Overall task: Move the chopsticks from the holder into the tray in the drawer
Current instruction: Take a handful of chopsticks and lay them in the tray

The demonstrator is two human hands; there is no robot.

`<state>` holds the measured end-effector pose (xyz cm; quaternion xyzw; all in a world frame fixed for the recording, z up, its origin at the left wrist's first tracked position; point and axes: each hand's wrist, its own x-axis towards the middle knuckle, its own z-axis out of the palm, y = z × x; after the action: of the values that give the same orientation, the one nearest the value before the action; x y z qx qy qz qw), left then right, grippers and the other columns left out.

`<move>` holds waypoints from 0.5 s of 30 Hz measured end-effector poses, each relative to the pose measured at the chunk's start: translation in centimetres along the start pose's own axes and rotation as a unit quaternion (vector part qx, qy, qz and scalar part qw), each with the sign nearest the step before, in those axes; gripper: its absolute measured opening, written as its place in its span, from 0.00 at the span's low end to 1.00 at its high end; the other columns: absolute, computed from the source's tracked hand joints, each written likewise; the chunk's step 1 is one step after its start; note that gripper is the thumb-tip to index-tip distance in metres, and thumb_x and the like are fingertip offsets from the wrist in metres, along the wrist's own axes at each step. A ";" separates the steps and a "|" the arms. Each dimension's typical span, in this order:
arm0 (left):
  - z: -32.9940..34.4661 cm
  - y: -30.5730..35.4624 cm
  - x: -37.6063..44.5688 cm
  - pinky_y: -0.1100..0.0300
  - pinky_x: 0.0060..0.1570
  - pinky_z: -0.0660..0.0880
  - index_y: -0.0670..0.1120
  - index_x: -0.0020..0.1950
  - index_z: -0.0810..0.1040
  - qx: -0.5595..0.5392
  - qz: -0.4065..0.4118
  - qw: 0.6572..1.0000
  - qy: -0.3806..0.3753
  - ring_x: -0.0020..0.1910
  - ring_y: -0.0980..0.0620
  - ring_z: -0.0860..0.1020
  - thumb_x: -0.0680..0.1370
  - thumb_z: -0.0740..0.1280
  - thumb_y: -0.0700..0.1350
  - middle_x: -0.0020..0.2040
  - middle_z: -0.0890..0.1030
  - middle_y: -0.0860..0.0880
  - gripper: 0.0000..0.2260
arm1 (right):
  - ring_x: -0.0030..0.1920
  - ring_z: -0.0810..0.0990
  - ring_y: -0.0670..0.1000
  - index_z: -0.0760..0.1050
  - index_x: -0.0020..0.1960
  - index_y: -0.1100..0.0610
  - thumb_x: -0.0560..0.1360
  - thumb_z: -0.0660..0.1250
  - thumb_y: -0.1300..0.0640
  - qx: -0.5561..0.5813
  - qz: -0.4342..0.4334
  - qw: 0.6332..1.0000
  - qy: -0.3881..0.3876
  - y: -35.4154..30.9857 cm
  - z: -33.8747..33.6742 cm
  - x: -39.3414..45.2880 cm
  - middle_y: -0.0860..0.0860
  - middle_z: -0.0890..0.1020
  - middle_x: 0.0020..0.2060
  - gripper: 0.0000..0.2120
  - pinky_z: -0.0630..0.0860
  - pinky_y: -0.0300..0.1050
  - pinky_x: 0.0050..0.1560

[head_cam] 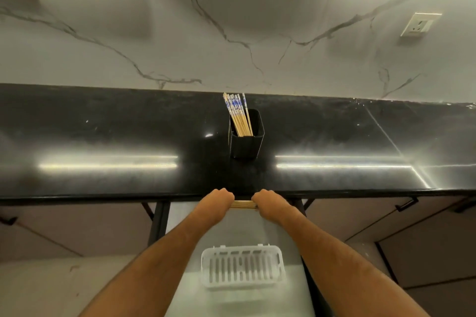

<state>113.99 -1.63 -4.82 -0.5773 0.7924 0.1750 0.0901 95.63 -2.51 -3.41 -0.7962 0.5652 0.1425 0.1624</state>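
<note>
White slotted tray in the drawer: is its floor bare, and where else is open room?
The white slotted plastic tray looks empty. The black glossy countertop is bare either side of the black square holder with its chopsticks. It is tight at the counter edge, where the left hand and right hand hold a bundle.

Behind the glossy, scuffed black stone countertop (103,136) rises a smooth veined marble-look backsplash (231,33), on it stands a matt black plastic holder (246,145) of pale wooden chopsticks (240,121), and below it lies a translucent white slotted plastic tray (242,267).
</note>
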 end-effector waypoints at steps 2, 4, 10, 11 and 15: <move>2.0 0.7 -1.1 0.49 0.57 0.80 0.43 0.58 0.80 -0.001 -0.015 1.000 -0.002 0.54 0.42 0.82 0.81 0.66 0.38 0.54 0.81 0.42 0.07 | 0.51 0.82 0.59 0.78 0.56 0.58 0.80 0.65 0.61 -0.002 -0.001 1.000 -0.004 0.0 2.1 -0.8 0.58 0.82 0.51 0.07 0.80 0.52 0.53; 3.8 1.6 -2.3 0.51 0.57 0.80 0.43 0.59 0.80 -0.018 -0.024 0.999 -0.013 0.53 0.43 0.82 0.81 0.66 0.40 0.55 0.82 0.42 0.07 | 0.49 0.82 0.57 0.78 0.56 0.57 0.80 0.65 0.61 -0.003 -0.006 1.000 -0.018 0.3 4.3 -1.8 0.56 0.81 0.50 0.06 0.79 0.49 0.51; 10.7 3.9 -6.6 0.55 0.48 0.77 0.44 0.56 0.79 -0.053 -0.035 0.998 0.009 0.49 0.44 0.82 0.80 0.60 0.34 0.53 0.81 0.43 0.11 | 0.44 0.78 0.54 0.77 0.56 0.56 0.79 0.65 0.63 -0.008 -0.031 0.999 -0.031 0.9 11.5 -4.9 0.54 0.81 0.49 0.07 0.75 0.46 0.46; 11.9 4.1 -7.2 0.56 0.48 0.76 0.45 0.56 0.79 -0.057 -0.039 0.998 0.013 0.50 0.44 0.82 0.81 0.60 0.34 0.53 0.82 0.44 0.12 | 0.45 0.79 0.54 0.77 0.57 0.56 0.79 0.65 0.63 -0.010 -0.031 0.999 -0.032 0.8 12.6 -5.3 0.55 0.81 0.50 0.08 0.75 0.46 0.46; 14.9 3.9 -7.8 0.57 0.53 0.73 0.43 0.59 0.80 -0.068 -0.048 0.996 0.010 0.56 0.42 0.80 0.82 0.59 0.35 0.57 0.81 0.42 0.12 | 0.50 0.83 0.56 0.79 0.59 0.56 0.80 0.65 0.63 -0.010 -0.035 0.999 -0.023 0.5 15.3 -5.8 0.55 0.83 0.53 0.09 0.79 0.48 0.53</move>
<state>111.91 12.02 -15.25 -0.6213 0.7508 0.2184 0.0509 92.63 8.71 -14.92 -0.8139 0.5313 0.1606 0.1720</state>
